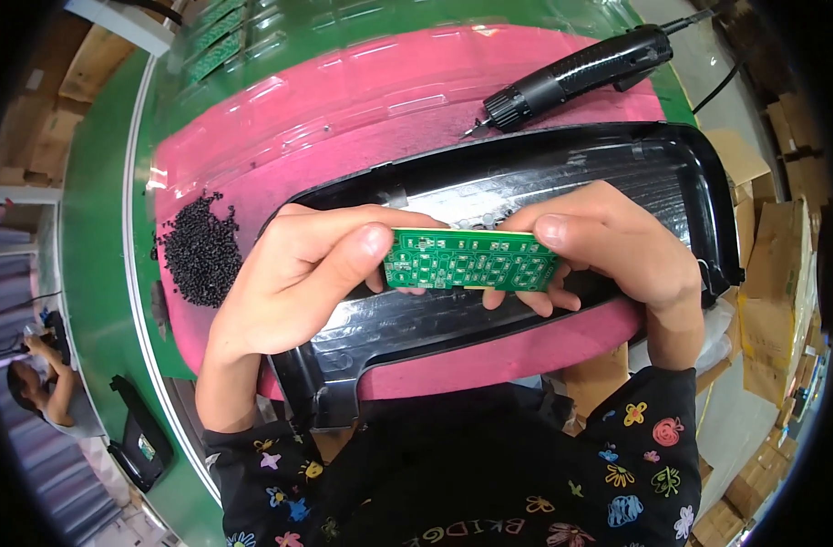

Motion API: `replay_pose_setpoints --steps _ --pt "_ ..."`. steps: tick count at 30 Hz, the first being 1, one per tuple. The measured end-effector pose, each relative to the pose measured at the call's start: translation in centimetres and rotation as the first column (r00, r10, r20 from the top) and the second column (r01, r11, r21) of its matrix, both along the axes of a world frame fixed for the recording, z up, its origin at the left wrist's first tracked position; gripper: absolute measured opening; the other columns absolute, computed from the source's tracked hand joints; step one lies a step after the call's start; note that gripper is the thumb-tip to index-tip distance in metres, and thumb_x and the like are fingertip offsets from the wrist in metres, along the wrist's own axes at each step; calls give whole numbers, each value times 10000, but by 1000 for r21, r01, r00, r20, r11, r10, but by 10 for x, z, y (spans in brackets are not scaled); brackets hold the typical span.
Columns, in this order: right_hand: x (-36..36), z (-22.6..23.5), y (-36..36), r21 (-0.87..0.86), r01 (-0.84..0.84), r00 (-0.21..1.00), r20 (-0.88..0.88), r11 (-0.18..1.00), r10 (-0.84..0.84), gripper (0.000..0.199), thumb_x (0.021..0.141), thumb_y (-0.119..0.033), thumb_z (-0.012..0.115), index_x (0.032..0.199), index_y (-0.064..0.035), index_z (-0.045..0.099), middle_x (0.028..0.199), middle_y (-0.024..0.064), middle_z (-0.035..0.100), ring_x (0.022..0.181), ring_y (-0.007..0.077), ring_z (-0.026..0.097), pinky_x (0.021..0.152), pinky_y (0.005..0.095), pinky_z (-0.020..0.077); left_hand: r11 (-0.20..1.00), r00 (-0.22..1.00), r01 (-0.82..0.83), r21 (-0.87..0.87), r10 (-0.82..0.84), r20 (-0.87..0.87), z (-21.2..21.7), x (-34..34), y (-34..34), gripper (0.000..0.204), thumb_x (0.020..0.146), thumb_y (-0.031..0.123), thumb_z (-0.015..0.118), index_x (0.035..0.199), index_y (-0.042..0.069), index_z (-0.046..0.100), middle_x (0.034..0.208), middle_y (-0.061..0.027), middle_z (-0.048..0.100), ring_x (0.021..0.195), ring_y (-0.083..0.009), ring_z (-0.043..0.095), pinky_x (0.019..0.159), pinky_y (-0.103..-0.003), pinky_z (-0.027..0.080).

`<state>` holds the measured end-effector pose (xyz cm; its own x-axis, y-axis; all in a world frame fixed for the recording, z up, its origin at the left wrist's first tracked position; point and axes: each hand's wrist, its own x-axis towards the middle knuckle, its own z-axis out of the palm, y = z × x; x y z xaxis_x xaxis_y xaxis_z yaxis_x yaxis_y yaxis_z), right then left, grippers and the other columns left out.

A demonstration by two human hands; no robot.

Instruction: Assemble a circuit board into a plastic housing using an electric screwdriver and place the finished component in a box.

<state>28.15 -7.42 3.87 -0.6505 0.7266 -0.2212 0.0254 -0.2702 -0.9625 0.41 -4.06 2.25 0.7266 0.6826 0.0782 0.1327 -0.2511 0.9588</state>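
Holding a green circuit board (467,264) over a black plastic casing (380,325).
Pinching its left end in a half-closed left hand (293,273), its right end in a half-closed right hand (622,242).

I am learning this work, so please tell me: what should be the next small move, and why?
Probably, lower the green circuit board toward the black shell: the left hand and right hand hold it at opposite ends, over the shell, and it is not yet set down.
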Motion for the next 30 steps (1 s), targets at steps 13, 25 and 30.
replay_pose_setpoints --steps 13,25,30 --pt "10 2 -5 569 -152 950 310 808 -39 743 573 -145 918 1246 -12 632 1014 87 725 822 154 677 652 250 502 901 975 221 373 -190 -119 -3 -3 6 617 615 168 850 1148 -87 671 922 -185 689 808 -305 660 784 -381 521" --pt "3 -23 -2 803 -179 756 483 569 -443 547 597 -102 882 1071 -14 623 996 123 609 895 291 614 785 350 516 871 924 86 484 112 -365 -9 1 0 572 610 114 834 1148 -3 682 1045 -123 605 955 -284 598 832 -370 505" --pt "2 -24 -3 791 -233 722 530 565 -444 568 602 -102 877 1093 -18 606 1093 137 576 983 339 589 843 384 508 836 900 119 535 137 -415 -9 4 2 572 614 107 835 1156 10 676 1051 -114 593 974 -294 592 840 -376 509"
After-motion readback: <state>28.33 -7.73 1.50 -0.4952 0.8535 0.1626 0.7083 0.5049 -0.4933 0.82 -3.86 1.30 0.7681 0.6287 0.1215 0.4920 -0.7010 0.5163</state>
